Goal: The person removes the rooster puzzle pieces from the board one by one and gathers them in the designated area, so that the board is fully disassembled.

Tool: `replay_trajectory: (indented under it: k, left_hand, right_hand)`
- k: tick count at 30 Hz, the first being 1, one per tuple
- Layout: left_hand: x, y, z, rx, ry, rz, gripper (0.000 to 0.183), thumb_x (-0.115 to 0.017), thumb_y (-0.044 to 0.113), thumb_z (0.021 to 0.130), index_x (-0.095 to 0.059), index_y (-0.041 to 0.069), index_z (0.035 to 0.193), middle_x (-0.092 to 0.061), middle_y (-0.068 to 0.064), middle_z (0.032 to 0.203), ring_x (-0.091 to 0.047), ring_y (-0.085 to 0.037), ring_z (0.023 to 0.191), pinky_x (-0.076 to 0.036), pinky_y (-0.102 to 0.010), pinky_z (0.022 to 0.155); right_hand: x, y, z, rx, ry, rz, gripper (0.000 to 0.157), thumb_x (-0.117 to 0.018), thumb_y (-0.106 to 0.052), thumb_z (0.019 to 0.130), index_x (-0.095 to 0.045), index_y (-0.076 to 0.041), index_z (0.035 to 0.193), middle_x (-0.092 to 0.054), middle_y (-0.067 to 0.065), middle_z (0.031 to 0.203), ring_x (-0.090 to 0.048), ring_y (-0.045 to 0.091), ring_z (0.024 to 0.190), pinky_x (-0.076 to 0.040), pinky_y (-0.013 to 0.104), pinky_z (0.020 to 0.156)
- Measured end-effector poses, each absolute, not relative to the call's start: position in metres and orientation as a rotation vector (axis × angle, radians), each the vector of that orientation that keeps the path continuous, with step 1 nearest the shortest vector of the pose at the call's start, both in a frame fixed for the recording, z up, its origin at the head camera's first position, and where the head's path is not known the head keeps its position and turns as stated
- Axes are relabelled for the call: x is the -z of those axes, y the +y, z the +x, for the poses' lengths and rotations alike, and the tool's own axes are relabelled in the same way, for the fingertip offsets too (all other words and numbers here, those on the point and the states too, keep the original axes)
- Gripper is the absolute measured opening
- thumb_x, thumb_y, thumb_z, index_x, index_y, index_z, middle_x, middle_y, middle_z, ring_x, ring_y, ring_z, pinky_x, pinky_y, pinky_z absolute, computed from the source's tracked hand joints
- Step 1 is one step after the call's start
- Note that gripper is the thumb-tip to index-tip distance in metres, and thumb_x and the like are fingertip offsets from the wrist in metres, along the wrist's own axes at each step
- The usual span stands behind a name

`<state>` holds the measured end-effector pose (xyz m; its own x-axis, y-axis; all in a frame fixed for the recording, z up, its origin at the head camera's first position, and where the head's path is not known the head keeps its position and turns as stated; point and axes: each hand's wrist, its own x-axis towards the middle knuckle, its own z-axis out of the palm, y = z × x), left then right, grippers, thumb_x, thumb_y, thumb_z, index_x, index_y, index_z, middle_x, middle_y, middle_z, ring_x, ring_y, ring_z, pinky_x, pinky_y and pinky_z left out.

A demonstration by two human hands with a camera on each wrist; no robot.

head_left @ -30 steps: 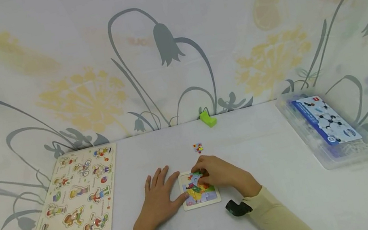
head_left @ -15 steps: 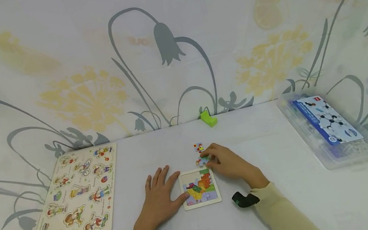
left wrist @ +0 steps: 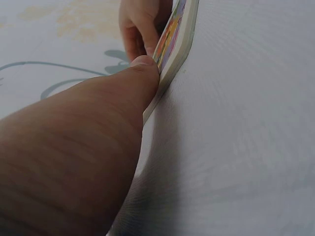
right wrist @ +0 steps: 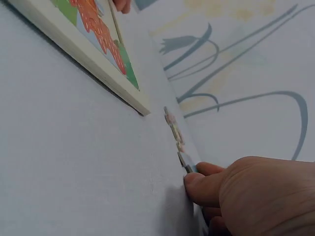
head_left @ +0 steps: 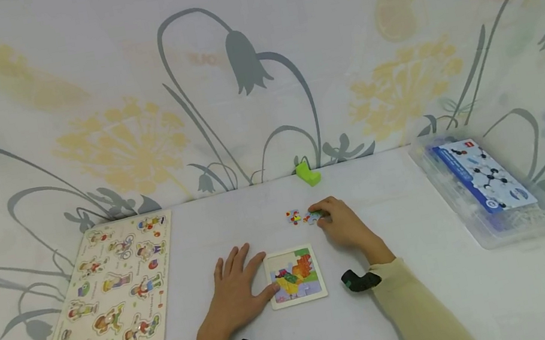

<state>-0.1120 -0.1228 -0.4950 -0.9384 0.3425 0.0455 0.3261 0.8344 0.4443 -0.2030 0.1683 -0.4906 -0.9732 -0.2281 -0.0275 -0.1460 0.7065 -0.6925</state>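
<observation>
A small jigsaw puzzle in a pale wooden frame (head_left: 301, 301) lies mid-table, showing a colourful bird and a bare patch at its upper left. My left hand (head_left: 235, 298) rests with fingers spread beside it, the thumb on the frame's left edge; the left wrist view shows that thumb (left wrist: 140, 73) at the rim. Beyond the frame's far right corner, my right hand (head_left: 345, 227) pinches a puzzle piece (head_left: 309, 218) at the table surface. Another puzzle piece (head_left: 293, 217) lies close to its left. In the right wrist view my fingers partly cover the held piece (right wrist: 182, 159).
A large wooden board with figure pieces (head_left: 112, 283) lies on the left. At the right stands a clear plastic case (head_left: 489, 186) with a molecule picture. A bright green block (head_left: 308, 174) sits at the back, by the flowered cloth backdrop (head_left: 264, 123).
My right hand has lifted a puzzle piece out of the frame and carried it away and to the right, beside the loose piece. The left hand has stayed still.
</observation>
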Motion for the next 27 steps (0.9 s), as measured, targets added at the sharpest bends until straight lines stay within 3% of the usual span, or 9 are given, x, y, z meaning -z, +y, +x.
replay_trajectory:
  k: [10, 27]
  left_hand:
    - [0.495, -0.124, -0.111, -0.698, 2.988, 0.550, 0.069, -0.069, 0.055, 0.089, -0.053, 0.022, 0.148, -0.036, -0.015, 0.164, -0.025, -0.041, 0.154, -0.014, -0.067, 0.123]
    - [0.495, -0.124, -0.111, -0.695, 2.982, 0.544, 0.069, -0.069, 0.054, 0.090, -0.054, 0.020, 0.147, -0.036, -0.017, 0.163, -0.025, -0.043, 0.154, -0.013, -0.068, 0.122]
  right_hand:
    - [0.492, 0.163, -0.220, 1.119, 2.787, -0.240, 0.032, -0.058, -0.011, 0.101, -0.065, -0.008, 0.132, -0.052, 0.019, 0.139, -0.050, 0.037, 0.130, -0.043, 0.053, 0.111]
    - [0.493, 0.159, -0.220, 1.135, 2.815, -0.184, 0.032, -0.062, -0.016, 0.100, -0.067, -0.010, 0.130, -0.055, 0.017, 0.138, -0.051, 0.035, 0.129, -0.043, 0.052, 0.109]
